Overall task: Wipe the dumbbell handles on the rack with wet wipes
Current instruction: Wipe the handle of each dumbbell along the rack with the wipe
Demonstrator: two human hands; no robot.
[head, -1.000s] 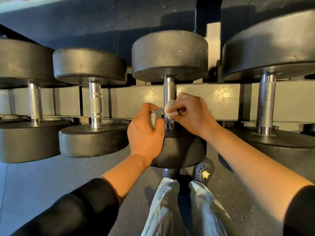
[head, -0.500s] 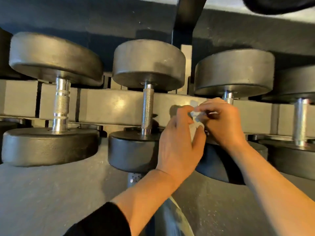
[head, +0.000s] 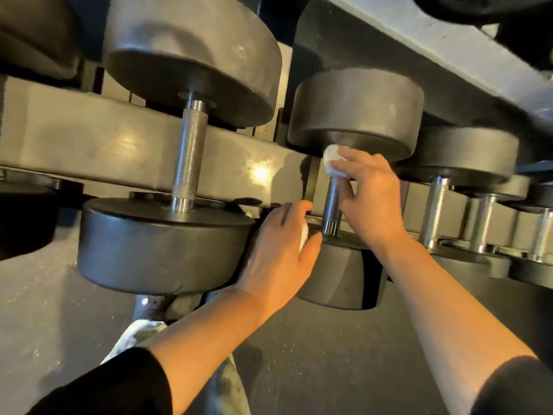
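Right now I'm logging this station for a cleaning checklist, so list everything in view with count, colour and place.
Dumbbell being wiped: one, dark grey heads, centre right on the rack; its steel handle is upright between the hands.
Other dumbbells: one large at centre left, bare knurled handle; at least three smaller to the right; more cut off at the edges.
Rack rail: one, glossy grey, crossing behind the handles.
Wet wipe: one, white, wrapped round the handle's top.
Second white wad: one, in the left palm.
Floor: dark, speckled.
Trouser leg: pale, bottom centre.
Left hand: holds the wad, beside the lower head.
Right hand: grips the wipe on the handle.
Sleeves: two, black.
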